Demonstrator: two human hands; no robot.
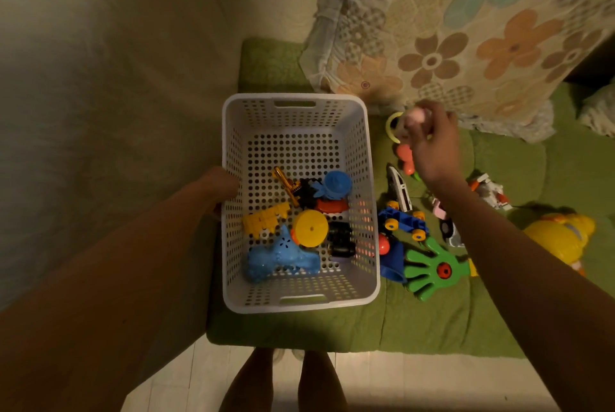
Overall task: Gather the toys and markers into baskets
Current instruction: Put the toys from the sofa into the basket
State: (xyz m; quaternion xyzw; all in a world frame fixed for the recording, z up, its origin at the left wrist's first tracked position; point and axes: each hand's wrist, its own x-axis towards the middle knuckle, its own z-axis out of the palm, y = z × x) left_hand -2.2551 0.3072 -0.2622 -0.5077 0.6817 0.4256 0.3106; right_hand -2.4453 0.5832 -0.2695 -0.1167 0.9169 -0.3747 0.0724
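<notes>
Green quilted bedding (432, 328) spreads below me, with a floral blanket (466, 28) hanging over its far edge. My right hand (432, 142) is raised above the far end of the toy pile, fingers bunched narrowly around a small pink toy (417, 115). It is too blurred for me to say what kind. The toy sits at my fingertips, clear of the bedding, just above a yellow-green ring (391, 127) and an orange toy (404, 158).

The white perforated basket (293, 97) lies to the left of that hand and a little nearer to me. Its mouth is open upward and its long axis runs straight away from me. I judge the coming move to be a short sweep leftward over the right wall, then a release.

My left hand (223, 188) grips the basket's left wall, and most of its fingers are hidden behind the plastic. It is occupied there, so the right hand is the one to carry.

Inside the basket a blue plastic toy (283, 258) and a yellow disc (311, 228) lie among others at the near end. Beside the right wall wait a blue wheeled car (404, 222) and a green hand clapper (432, 268). A yellow duck (562, 238) lies farther right.
</notes>
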